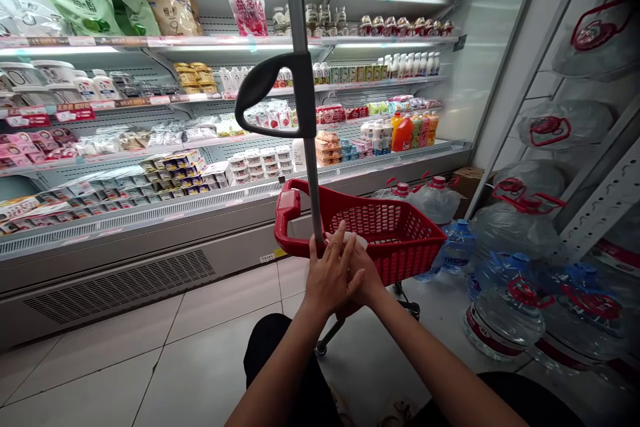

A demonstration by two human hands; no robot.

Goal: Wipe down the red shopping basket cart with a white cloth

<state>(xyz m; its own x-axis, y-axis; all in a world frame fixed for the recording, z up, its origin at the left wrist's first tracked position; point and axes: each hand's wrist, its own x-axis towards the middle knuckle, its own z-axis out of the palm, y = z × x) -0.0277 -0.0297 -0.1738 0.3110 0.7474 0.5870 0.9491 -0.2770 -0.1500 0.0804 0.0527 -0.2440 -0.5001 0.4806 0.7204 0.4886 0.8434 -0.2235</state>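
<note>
A red plastic shopping basket (395, 227) on wheels stands in front of me, with its grey pull pole (305, 113) and black handle (265, 83) rising up through the view. My left hand (330, 277) lies over my right hand (367, 280) at the basket's near rim, fingers stretched out flat. Under the left fingers my right hand curls around a small white thing (357, 240) that I cannot make out. Both forearms reach in from the bottom of the view.
A long open chiller (150, 147) with shelves of dairy packs, cups, bottles and bags runs along the left and back. Several large water jugs (505, 307) with red handles lie on the floor and on a rack at the right. Pale floor tiles (190, 347) lie below.
</note>
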